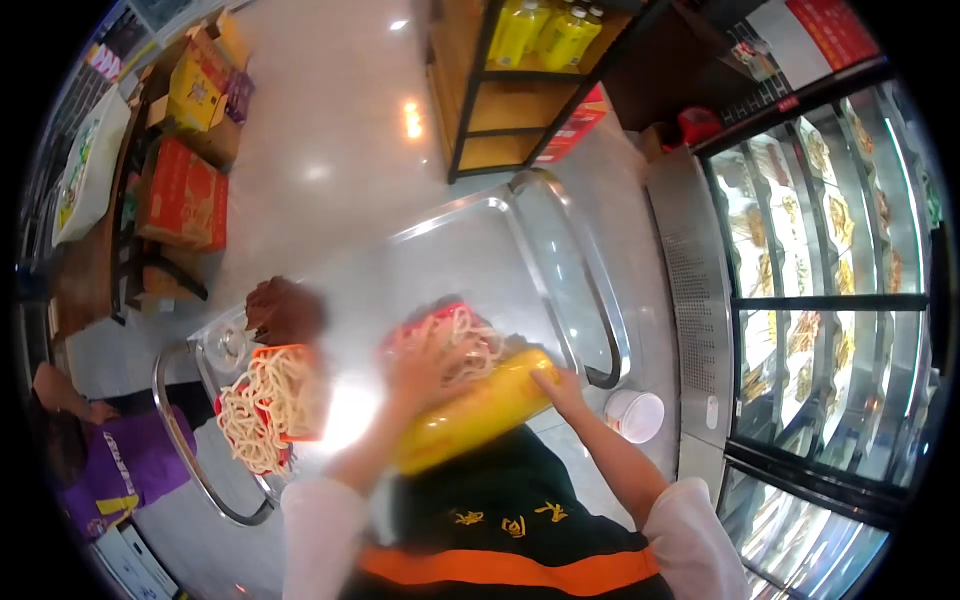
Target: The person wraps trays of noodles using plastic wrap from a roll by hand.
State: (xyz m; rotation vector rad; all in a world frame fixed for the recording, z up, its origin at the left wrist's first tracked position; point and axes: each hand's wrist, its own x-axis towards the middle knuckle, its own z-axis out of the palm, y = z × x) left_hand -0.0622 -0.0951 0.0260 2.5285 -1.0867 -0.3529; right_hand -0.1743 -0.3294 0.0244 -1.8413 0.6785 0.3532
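The yellow package slants in front of the dark apron. The right hand clasps its right end; an off-centre hold could let it slip. The left hand, blurred, hold undeterminable, is at the red basket; a knock could spill pale strands onto the steel cart.

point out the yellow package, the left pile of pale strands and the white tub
yellow package (478, 412), head view: middle of its upper surface
left pile of pale strands (262, 405), head view: middle of the heap
white tub (617, 405), head view: its outer wall
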